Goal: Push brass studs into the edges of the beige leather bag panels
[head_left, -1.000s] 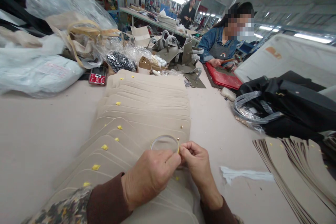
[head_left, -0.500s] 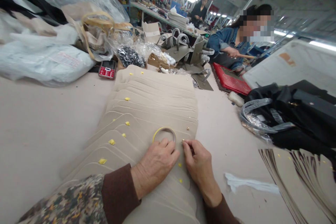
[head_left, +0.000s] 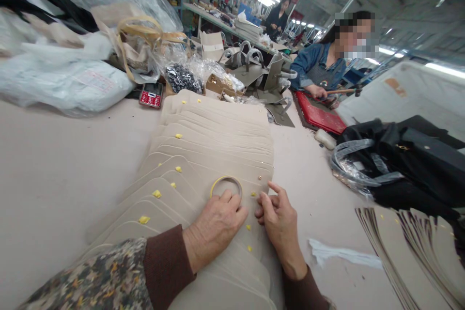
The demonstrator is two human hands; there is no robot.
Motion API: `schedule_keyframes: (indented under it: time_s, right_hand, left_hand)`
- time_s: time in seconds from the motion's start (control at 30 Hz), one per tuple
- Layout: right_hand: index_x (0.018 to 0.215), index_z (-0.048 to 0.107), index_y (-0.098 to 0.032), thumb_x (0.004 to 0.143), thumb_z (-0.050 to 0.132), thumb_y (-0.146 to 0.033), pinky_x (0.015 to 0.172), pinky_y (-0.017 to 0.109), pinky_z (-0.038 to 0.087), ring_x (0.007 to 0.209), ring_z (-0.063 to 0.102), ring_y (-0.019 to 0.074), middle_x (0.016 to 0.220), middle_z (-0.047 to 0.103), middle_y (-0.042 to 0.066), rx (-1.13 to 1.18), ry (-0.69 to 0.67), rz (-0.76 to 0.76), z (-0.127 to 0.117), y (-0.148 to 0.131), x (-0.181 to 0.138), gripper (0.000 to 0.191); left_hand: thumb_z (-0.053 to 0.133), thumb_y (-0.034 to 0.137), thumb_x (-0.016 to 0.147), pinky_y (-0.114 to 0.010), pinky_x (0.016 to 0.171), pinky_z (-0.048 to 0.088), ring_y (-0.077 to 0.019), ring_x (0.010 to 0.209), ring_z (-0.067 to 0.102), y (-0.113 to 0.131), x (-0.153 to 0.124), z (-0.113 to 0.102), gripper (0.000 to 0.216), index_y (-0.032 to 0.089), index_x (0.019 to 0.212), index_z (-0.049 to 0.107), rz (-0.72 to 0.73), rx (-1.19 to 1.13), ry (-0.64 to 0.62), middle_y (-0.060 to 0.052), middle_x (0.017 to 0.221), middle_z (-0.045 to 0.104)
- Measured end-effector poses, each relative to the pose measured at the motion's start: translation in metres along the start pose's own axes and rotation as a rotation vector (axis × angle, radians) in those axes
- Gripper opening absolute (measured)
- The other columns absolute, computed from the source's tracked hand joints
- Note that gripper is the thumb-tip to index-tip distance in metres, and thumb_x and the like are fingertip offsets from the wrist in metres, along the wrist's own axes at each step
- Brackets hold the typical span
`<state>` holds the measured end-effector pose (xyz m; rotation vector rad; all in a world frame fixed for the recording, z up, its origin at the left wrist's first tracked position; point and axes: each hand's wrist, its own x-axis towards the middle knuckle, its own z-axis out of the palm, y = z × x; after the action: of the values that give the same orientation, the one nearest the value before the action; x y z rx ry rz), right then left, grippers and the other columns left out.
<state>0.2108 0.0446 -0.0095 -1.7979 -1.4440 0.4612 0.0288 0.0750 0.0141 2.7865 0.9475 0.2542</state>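
Observation:
A long overlapping row of beige leather flaps (head_left: 214,147) runs down the table, each dotted with small yellow tape bits. My left hand (head_left: 216,230) lies on the near flaps with its fingers curled on the rim of a small yellow tape roll (head_left: 225,185). Just to its right, my right hand (head_left: 278,218) hovers with fingers loosely parted, forefinger stretched toward a small brass stud (head_left: 259,177) on the flap. A yellow tape bit (head_left: 253,194) sits by the fingertips.
A second fanned stack of beige pieces (head_left: 417,247) lies at right, with a white scrap (head_left: 341,254) and black bags (head_left: 407,160) beyond. Plastic bags (head_left: 65,82) and a red phone (head_left: 151,94) sit at left. A person in denim (head_left: 319,70) works at a red mat (head_left: 317,114).
The tape roll came down from my fingers onto the flap. My right hand released its pinch and opened; a yellow bit now sits on the flap near the stud.

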Motion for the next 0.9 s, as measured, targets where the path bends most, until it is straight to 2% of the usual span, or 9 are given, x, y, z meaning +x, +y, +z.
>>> schedule_keyframes:
  time_s: [0.07, 0.17, 0.23, 0.3, 0.47, 0.67, 0.77, 0.9]
  right_hand:
    - [0.109, 0.057, -0.017, 0.093, 0.051, -0.034, 0.049, 0.023, 0.051, 0.051, 0.064, 0.0132, 0.068, 0.068, 0.0, 0.022, -0.004, -0.029, -0.002, 0.004, -0.003, 0.024]
    - [0.092, 0.065, -0.018, 0.092, 0.052, -0.027, 0.064, 0.026, 0.053, 0.068, 0.067, 0.0157, 0.077, 0.07, 0.005, -0.128, 0.012, -0.263, -0.001, 0.003, -0.004, 0.016]
    - [0.091, 0.067, -0.018, 0.093, 0.05, -0.022, 0.069, 0.027, 0.051, 0.073, 0.066, 0.0167, 0.08, 0.069, 0.006, -0.224, 0.04, -0.371, 0.002, 0.0, -0.002, 0.017]
    - [0.092, 0.066, -0.018, 0.093, 0.049, -0.02, 0.069, 0.027, 0.05, 0.072, 0.064, 0.0167, 0.079, 0.068, 0.006, -0.292, 0.047, -0.408, 0.006, -0.004, 0.002, 0.018]
    - [0.086, 0.065, -0.018, 0.09, 0.05, -0.017, 0.068, 0.026, 0.046, 0.069, 0.063, 0.0164, 0.076, 0.067, 0.005, -0.401, -0.058, -0.361, 0.003, -0.015, 0.008, 0.016]
    - [0.067, 0.065, -0.02, 0.084, 0.057, -0.019, 0.052, 0.022, 0.041, 0.054, 0.06, 0.0142, 0.06, 0.067, 0.0, -0.326, -0.372, -0.119, -0.016, -0.031, -0.006, 0.019]
    - [0.068, 0.065, -0.021, 0.083, 0.057, -0.018, 0.051, 0.023, 0.04, 0.052, 0.059, 0.0143, 0.059, 0.066, -0.001, -0.308, -0.348, -0.089, -0.016, -0.03, -0.012, 0.017]
    - [0.086, 0.065, -0.019, 0.083, 0.058, -0.02, 0.051, 0.023, 0.042, 0.049, 0.056, 0.0133, 0.056, 0.062, -0.004, -0.135, -0.198, -0.095, -0.01, -0.024, -0.013, 0.008]
  left_hand:
    - [0.046, 0.012, 0.092, -0.036, 0.065, 0.046, -0.025, 0.084, 0.052, 0.0, -0.001, 0.0, 0.011, 0.017, 0.086, 0.053, -0.005, 0.003, -0.005, -0.008, 0.088, 0.056]
    - [0.045, 0.011, 0.091, -0.035, 0.064, 0.046, -0.0249, 0.084, 0.052, 0.001, -0.001, 0.0, 0.011, 0.018, 0.086, 0.052, -0.013, 0.012, 0.0, -0.008, 0.088, 0.056]
    - [0.046, 0.01, 0.091, -0.035, 0.065, 0.046, -0.0247, 0.083, 0.052, 0.0, -0.001, 0.001, 0.011, 0.018, 0.086, 0.052, -0.013, 0.02, 0.004, -0.007, 0.087, 0.055]
    - [0.047, 0.011, 0.09, -0.035, 0.065, 0.046, -0.0245, 0.082, 0.052, -0.002, 0.0, 0.002, 0.01, 0.018, 0.086, 0.052, -0.01, 0.026, 0.009, -0.007, 0.086, 0.055]
    - [0.047, 0.011, 0.09, -0.036, 0.067, 0.046, -0.0245, 0.08, 0.051, -0.004, -0.001, 0.003, 0.011, 0.018, 0.083, 0.051, 0.006, 0.025, 0.05, -0.006, 0.084, 0.055]
    - [0.046, 0.012, 0.092, -0.034, 0.069, 0.047, -0.0213, 0.077, 0.052, -0.007, -0.004, -0.008, 0.011, 0.018, 0.087, 0.054, 0.023, -0.017, 0.051, -0.005, 0.086, 0.056]
    - [0.043, 0.012, 0.094, -0.03, 0.067, 0.048, -0.0185, 0.075, 0.054, -0.011, -0.006, -0.013, 0.014, 0.018, 0.088, 0.054, 0.052, -0.073, 0.093, -0.003, 0.085, 0.056]
    - [0.039, 0.012, 0.097, -0.026, 0.067, 0.051, -0.0156, 0.074, 0.06, -0.017, -0.01, -0.013, 0.022, 0.02, 0.11, 0.054, 0.123, -0.221, 0.237, -0.001, 0.083, 0.061]
